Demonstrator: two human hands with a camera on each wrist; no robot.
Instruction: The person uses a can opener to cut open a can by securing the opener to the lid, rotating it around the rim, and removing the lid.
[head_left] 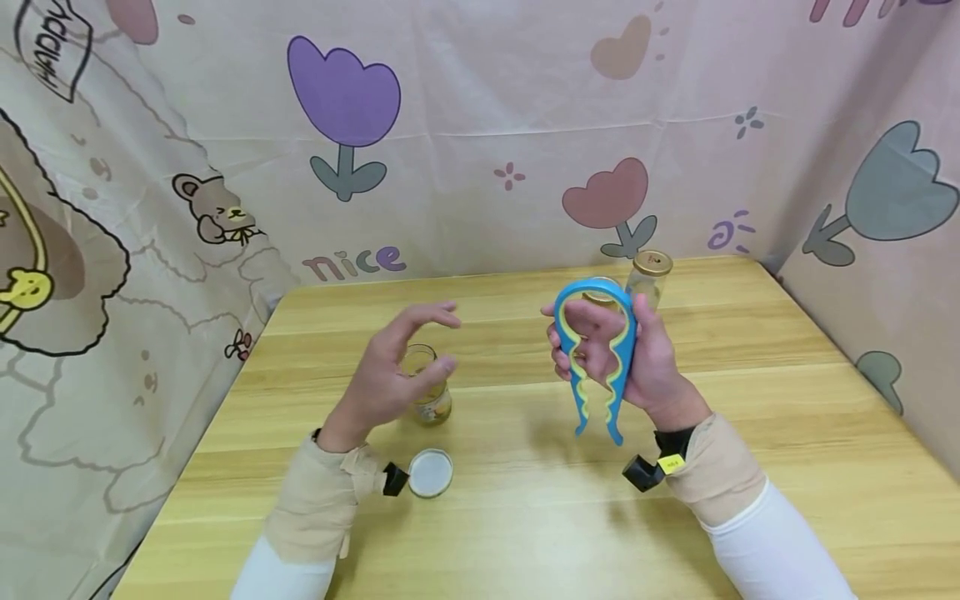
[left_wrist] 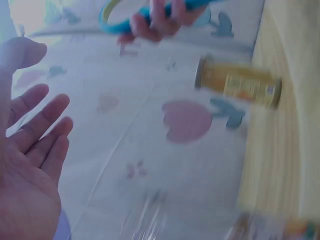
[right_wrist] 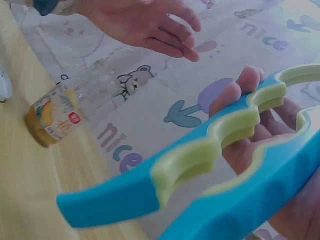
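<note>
My right hand (head_left: 654,362) holds a blue jar opener (head_left: 628,350) with yellow-green scalloped inner edges, thumb on one arm and fingers round the other. The opener's tips point down, apart, with nothing between them. My left hand (head_left: 386,379) is raised, fingers spread and lightly bent, holding nothing. Just beyond it stands an uncapped glass jar (head_left: 435,408), partly hidden by that hand. In the right wrist view this jar (right_wrist: 55,117) has a fruit label and yellowish contents low inside. A round lid (head_left: 431,473) lies pale side up in front of it.
A glass jar with a gold lid (head_left: 652,265) stands at the table's back right. Another gold lid (head_left: 602,286) shows through the opener, mostly hidden by my right hand. The wooden table (head_left: 510,533) meets a printed cloth (head_left: 480,217) at the back and sides.
</note>
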